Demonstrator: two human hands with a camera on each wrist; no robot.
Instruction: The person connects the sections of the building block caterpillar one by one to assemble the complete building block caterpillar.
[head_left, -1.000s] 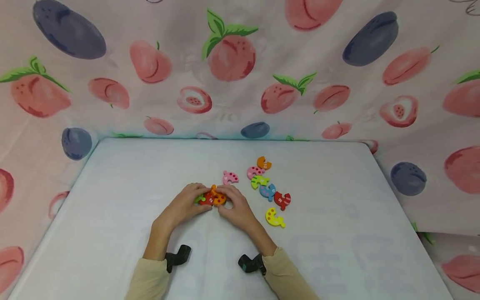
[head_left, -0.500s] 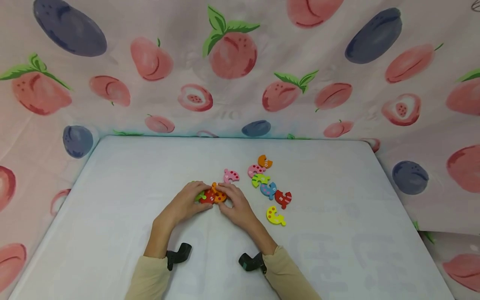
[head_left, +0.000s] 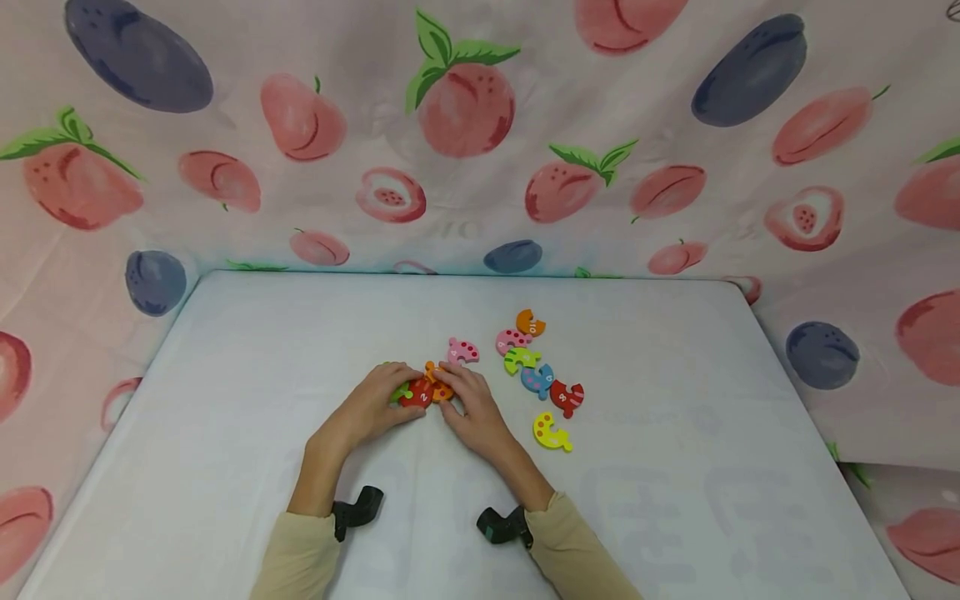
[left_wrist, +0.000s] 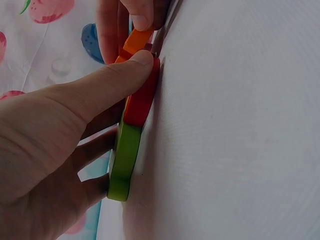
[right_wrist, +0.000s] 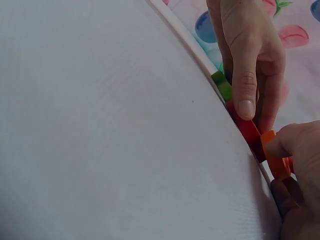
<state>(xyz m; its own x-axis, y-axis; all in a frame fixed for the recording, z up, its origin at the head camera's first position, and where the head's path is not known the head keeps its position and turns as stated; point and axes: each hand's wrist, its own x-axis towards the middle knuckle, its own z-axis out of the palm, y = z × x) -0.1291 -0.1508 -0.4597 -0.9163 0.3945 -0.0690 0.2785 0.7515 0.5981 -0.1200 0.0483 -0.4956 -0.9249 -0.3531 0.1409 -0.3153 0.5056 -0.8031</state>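
My left hand (head_left: 373,406) grips a red wooden puzzle piece (head_left: 417,394) marked with a 2, thumb on its near edge. Joined to it on the left is a green piece (left_wrist: 125,162), partly under the fingers in the head view. Between thumb and fingers, my right hand (head_left: 472,408) pinches an orange spotted piece (head_left: 442,392) at the red piece's right end. The orange piece is tilted against the red one in the right wrist view (right_wrist: 276,156). A pink spotted piece (head_left: 462,351) lies just beyond the right fingertips.
Right of the hands, an orange piece (head_left: 530,323), a pink piece (head_left: 512,340), a green striped piece (head_left: 521,360), a blue piece (head_left: 537,381) and a red striped piece (head_left: 567,399) form a curved row. A yellow piece (head_left: 551,432) lies nearer on the white table (head_left: 675,517).
The orange piece has turned and shifted slightly at the red piece's edge, with the right fingers covering more of it. The left hand stays nearly still.
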